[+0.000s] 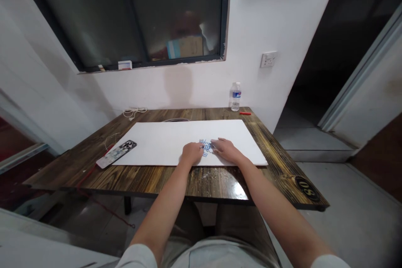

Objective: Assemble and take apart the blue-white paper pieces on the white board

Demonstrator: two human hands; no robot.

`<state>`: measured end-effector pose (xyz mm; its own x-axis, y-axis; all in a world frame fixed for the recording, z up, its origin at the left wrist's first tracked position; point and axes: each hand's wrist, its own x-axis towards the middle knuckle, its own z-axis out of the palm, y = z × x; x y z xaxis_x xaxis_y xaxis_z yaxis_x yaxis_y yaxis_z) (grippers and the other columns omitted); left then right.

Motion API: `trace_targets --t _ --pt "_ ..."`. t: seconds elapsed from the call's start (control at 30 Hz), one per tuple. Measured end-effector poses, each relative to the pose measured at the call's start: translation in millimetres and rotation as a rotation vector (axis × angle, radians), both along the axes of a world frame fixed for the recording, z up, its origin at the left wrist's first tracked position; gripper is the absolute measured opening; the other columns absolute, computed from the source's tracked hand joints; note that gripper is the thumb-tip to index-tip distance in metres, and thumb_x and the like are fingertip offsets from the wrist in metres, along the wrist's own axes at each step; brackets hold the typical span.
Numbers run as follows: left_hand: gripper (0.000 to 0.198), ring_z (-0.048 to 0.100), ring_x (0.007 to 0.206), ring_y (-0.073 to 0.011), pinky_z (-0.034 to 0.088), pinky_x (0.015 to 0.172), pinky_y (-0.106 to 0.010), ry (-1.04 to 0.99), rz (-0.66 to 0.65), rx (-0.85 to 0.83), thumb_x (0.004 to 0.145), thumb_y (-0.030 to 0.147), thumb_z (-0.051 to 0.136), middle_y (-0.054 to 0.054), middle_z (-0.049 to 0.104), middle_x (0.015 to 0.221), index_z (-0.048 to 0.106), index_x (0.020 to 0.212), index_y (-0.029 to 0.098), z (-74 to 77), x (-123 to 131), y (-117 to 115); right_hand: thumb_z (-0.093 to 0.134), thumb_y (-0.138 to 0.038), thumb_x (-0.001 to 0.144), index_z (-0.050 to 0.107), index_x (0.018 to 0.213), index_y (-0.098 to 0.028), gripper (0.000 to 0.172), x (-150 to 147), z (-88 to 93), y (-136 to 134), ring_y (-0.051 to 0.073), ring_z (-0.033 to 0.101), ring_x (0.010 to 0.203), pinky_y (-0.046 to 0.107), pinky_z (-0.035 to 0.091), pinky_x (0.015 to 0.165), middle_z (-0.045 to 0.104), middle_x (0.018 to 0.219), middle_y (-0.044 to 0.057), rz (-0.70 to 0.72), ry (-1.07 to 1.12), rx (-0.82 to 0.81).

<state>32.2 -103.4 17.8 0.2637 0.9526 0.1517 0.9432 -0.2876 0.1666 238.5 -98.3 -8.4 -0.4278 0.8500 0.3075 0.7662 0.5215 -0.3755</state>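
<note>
Blue pieces (pixel 205 147), too overlapped to count, lie heaped at 12 o'clock on one white board (pixel 150 142), between two outstretched arms. Left hand (pixel 191 153) presses narrow, bunched fingers against them; right hand (pixel 226 150) lies flat, fingers spread, touching their edge. Whether either holds any is hidden.

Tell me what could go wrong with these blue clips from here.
The small blue clips lie loose in a heap between the left hand and the right hand, so a careless sweep could scatter them. They sit fairly near the front edge of the white board, so one might slide off onto the wooden table. A red cord hangs off the table's edge and could perhaps snag a leg.
</note>
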Motion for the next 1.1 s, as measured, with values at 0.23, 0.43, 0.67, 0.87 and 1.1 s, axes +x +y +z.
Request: trace_targets --t 0.23,0.43,0.67,0.87,1.1 --pt "0.050 0.041 0.135 -0.0307 0.035 0.109 -0.043 0.022 -0.266 0.010 0.086 0.051 0.056 -0.006 0.051 0.143 0.059 0.131 0.028 -12.2 3 4 0.051 -0.030 0.092 0.074 0.105 -0.025 0.027 1 8.4 -5 0.023 0.061 0.108 0.035 0.044 0.096 0.073 0.108 0.005 0.100 0.159 -0.089" --pt "0.031 0.037 0.138 -0.0277 0.034 0.108 -0.046 0.033 -0.213 0.072 0.095 0.035 0.047 -0.001 0.046 0.148 0.067 0.118 0.035 -10.9 1 7 0.049 -0.023 0.092 0.060 0.130 -0.020 0.040 0 5.1 -1 0.026 0.053 0.120 0.039 0.041 0.102 0.063 0.128 0.011 -0.024 0.200 -0.058" --pt "0.034 0.062 0.106 -0.0253 0.045 0.090 -0.038 -0.026 0.158 0.021 0.092 0.020 0.044 -0.008 0.071 0.112 0.071 0.110 0.026 0.0 -4 2 0.048 -0.024 0.092 0.071 0.110 -0.020 0.030 1 5.2 -2 0.025 0.060 0.110 0.036 0.045 0.095 0.070 0.115 0.010 0.033 0.157 -0.092" --pt "0.060 0.038 0.138 -0.0316 0.034 0.108 -0.044 -0.051 -0.167 -0.061 0.090 0.054 0.048 -0.011 0.050 0.144 0.048 0.140 0.022 -8.2 4 3 0.048 -0.028 0.091 0.072 0.107 -0.023 0.030 -2 5.8 -4 0.023 0.064 0.105 0.037 0.047 0.094 0.071 0.114 0.005 0.157 0.388 -0.190" --pt "0.047 0.018 0.147 -0.0288 0.015 0.114 -0.059 -0.021 -0.492 -0.211 0.093 0.043 0.049 -0.005 0.031 0.156 0.048 0.138 0.033 -12.6 5 6 0.045 -0.008 0.084 0.062 0.124 -0.020 0.045 2 -9.6 10 0.022 0.057 0.118 0.039 0.043 0.102 0.062 0.128 0.010 -0.043 0.449 -0.016"
